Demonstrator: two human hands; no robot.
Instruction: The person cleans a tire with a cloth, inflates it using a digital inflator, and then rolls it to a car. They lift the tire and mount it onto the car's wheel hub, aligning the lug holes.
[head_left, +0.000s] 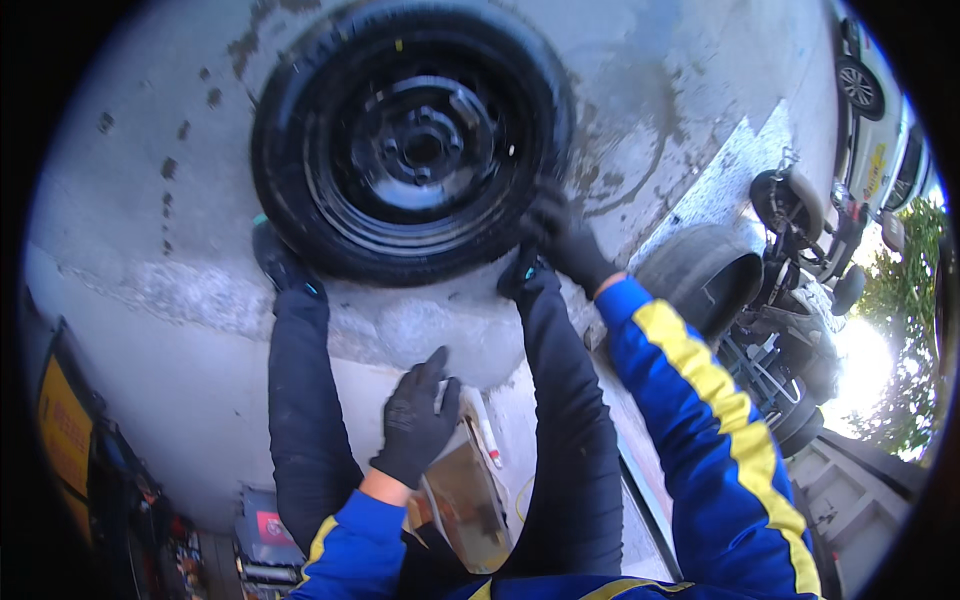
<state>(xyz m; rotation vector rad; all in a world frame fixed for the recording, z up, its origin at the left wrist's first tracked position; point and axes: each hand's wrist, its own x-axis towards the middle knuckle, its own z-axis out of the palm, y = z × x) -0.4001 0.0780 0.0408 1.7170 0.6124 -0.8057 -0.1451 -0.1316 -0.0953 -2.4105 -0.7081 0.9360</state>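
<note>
A black tyre fitted on a black steel wheel rim is on the concrete before me, by my shoes. Lug holes surround the open centre bore of the rim. My right hand, in a dark work glove, touches the tyre's right edge; its fingers are blurred over the sidewall, and how firmly they grip does not show. My left hand, gloved too, is held between my knees with nothing in it, thumb and fingers apart.
A loose worn tyre lies at the right, beside a parked motorcycle. Farther off stands a white car. Below my left hand are an open cardboard box and a white tube. Wet marks stain the concrete.
</note>
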